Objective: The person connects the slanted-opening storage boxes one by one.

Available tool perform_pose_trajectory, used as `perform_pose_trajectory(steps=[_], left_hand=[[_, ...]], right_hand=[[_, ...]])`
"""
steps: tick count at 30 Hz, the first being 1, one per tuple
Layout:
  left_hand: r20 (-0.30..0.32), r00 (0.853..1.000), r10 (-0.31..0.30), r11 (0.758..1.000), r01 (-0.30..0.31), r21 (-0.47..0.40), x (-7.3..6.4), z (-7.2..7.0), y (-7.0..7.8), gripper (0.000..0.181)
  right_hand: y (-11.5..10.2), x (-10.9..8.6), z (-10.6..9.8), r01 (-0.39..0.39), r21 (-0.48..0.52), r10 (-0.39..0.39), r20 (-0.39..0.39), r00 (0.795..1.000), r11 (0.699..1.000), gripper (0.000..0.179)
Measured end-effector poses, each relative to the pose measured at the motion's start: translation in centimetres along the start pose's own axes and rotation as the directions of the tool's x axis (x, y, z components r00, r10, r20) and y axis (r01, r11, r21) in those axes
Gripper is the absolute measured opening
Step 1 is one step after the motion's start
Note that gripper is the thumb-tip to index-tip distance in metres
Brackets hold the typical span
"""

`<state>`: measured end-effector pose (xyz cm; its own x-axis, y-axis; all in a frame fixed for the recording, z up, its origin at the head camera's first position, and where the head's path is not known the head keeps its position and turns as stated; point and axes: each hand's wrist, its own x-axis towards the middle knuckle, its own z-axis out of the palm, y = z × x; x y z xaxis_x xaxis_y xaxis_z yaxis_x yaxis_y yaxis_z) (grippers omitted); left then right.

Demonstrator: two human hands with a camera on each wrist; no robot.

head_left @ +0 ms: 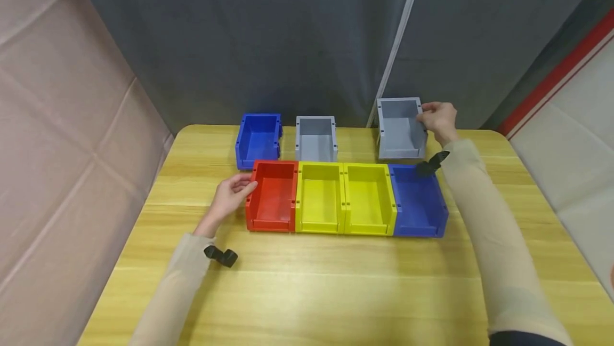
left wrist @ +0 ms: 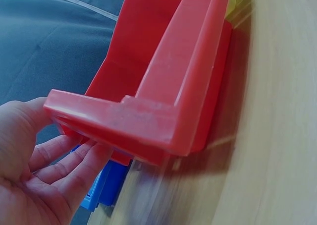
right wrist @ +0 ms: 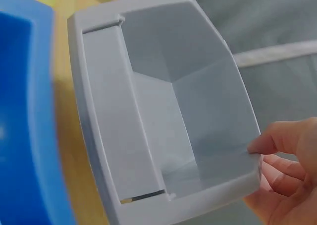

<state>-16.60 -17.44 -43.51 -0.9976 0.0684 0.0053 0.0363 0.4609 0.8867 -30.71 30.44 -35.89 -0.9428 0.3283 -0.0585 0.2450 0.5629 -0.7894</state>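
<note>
On the left of the front row is a red bin (head_left: 272, 196). My left hand (head_left: 230, 196) pinches its left side wall, thumb over the rim and fingers along the outside, as the left wrist view (left wrist: 54, 165) confirms. At the back right, a grey bin (head_left: 401, 127) appears raised and tilted off the table. My right hand (head_left: 438, 121) grips its right side wall; in the right wrist view the thumb lies inside the rim and the fingers outside. Right of the red bin, two yellow bins (head_left: 320, 196) and a blue bin (head_left: 416, 199) stand side by side.
Behind the front row, another blue bin (head_left: 259, 141) and a second grey bin (head_left: 316, 138) stand apart on the wooden table (head_left: 307, 287). A dark curtain (head_left: 249, 42) hangs at the table's far edge. Light sheets flank both sides.
</note>
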Motion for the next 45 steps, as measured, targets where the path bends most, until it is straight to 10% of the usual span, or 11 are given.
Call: perform_pose_trajectory(steps=[4,11,45], left_hand=[[-0.001,1.000,0.003,1.000,-0.003,0.016,-1.0,-0.1,2.4,0.033],[-0.059,0.998,-0.009,1.000,0.010,0.024,0.4,0.4,-0.6,0.029],[-0.144,0.986,-0.080,0.984,0.101,0.147,-0.3,-2.7,-1.0,0.028]], right_hand=[[0.9,1.1,-2.0,-0.042,0.001,0.042,-0.012,0.999,0.999,0.040],[0.9,-1.4,-5.4,-0.005,0.003,0.005,0.032,0.999,1.000,0.047],[7.0,-8.4,-11.2,0.093,0.099,-0.106,0.134,0.985,0.991,0.021]])
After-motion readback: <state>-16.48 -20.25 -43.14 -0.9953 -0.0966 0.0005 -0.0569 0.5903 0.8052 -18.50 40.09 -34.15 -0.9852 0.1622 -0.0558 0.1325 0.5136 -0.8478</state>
